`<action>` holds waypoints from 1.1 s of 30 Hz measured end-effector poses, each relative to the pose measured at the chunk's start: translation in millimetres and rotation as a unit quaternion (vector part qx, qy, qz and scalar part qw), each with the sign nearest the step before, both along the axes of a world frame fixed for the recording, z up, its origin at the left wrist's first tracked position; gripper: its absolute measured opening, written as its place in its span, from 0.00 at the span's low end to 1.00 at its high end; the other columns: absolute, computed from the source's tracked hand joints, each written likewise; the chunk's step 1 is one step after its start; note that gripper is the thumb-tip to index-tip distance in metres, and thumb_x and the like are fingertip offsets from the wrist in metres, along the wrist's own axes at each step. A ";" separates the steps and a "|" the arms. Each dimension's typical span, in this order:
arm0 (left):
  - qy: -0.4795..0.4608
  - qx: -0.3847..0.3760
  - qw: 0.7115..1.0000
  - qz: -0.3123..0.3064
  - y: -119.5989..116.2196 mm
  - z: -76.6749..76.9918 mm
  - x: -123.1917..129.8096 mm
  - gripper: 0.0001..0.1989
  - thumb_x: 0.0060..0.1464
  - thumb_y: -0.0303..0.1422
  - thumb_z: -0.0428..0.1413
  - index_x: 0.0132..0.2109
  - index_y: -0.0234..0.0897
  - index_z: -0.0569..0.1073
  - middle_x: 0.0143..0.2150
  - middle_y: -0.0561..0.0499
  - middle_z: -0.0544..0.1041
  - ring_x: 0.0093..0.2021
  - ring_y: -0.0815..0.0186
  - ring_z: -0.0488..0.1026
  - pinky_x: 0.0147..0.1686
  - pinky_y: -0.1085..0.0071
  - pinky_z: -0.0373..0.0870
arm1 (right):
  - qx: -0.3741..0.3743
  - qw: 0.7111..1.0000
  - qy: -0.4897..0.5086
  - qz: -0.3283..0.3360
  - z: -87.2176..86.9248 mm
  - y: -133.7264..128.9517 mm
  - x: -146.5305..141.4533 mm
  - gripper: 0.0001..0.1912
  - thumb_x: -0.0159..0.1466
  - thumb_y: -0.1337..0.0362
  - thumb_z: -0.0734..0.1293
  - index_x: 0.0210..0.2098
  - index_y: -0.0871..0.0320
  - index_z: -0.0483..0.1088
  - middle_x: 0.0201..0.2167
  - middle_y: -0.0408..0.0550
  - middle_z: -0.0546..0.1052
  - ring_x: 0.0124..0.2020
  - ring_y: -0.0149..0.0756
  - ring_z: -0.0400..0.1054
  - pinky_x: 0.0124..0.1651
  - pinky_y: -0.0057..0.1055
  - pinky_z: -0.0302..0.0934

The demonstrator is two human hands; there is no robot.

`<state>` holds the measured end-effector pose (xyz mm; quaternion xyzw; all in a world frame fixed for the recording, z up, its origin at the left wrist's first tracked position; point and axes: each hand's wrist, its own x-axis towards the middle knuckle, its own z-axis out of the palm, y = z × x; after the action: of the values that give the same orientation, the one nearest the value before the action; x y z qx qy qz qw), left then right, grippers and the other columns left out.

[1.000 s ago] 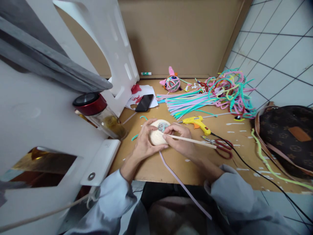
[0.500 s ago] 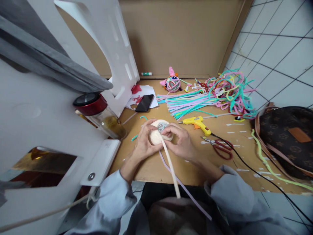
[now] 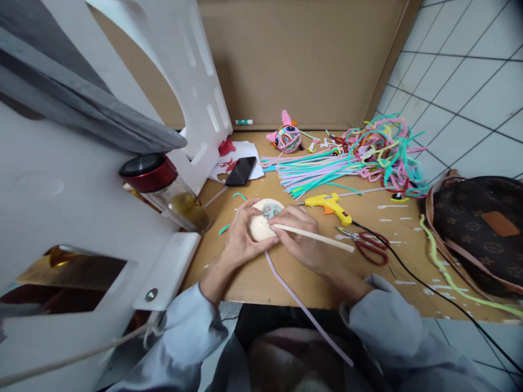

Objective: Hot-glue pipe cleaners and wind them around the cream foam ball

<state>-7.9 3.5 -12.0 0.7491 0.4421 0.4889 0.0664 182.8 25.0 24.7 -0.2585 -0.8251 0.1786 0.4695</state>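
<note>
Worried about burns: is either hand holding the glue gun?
No, the glue gun lies on the table; left hand and right hand touch the cream ball.

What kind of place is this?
It looks like a craft table, maybe in someone's home: there's a big bundle of fuzzy stems, a yellow glue gun and red-handled scissors on it.

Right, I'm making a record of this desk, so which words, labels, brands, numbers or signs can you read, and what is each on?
No text is clear enough to quote.
Yellow glue gun: small label marks, unreadable.
Green-and-white marker: any print is too small.
Patterned bag: star-like shapes show; any letters are too blurred.
White box: faint marks, unreadable.
</note>
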 end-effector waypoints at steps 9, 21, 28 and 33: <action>-0.027 -0.013 1.000 -0.007 -0.1 -1.8 1.7 0.33 0.50 0.46 0.68 0.54 0.42 0.59 0.62 0.38 0.69 0.62 0.51 0.72 0.58 0.52 0.71 | -0.047 0.998 0.030 0.015 -5.1 1.0 -0.2 0.10 0.68 0.69 0.65 0.33 0.53 0.77 0.36 0.47 0.78 0.40 0.36 0.73 0.43 0.35 0.68; -0.025 -0.035 0.999 -0.009 -0.4 -0.7 1.6 0.37 0.50 0.47 0.68 0.58 0.42 0.58 0.63 0.38 0.69 0.63 0.51 0.71 0.59 0.53 0.70 | -0.061 0.997 0.048 0.024 -7.1 2.5 -0.9 0.09 0.67 0.69 0.65 0.36 0.53 0.77 0.37 0.46 0.79 0.41 0.36 0.74 0.46 0.35 0.69; 0.021 -0.002 1.000 0.001 -1.0 5.5 1.2 0.32 0.52 0.46 0.67 0.57 0.42 0.62 0.61 0.38 0.71 0.61 0.51 0.72 0.58 0.53 0.71 | -0.035 0.997 0.058 0.025 -8.1 4.1 -2.1 0.09 0.67 0.70 0.65 0.36 0.54 0.77 0.37 0.46 0.79 0.40 0.35 0.74 0.45 0.33 0.70; 0.011 0.004 1.000 -0.004 0.4 1.7 1.3 0.30 0.52 0.45 0.67 0.54 0.42 0.61 0.61 0.39 0.71 0.61 0.51 0.73 0.56 0.54 0.73 | -0.032 0.997 0.062 0.022 -7.8 5.1 -3.1 0.08 0.66 0.71 0.66 0.35 0.55 0.77 0.36 0.46 0.79 0.38 0.34 0.75 0.43 0.33 0.70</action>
<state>-6.6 4.0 -10.3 0.7568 0.4375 0.4819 0.0604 179.8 30.1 17.0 -0.2440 -0.7935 0.2309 0.5074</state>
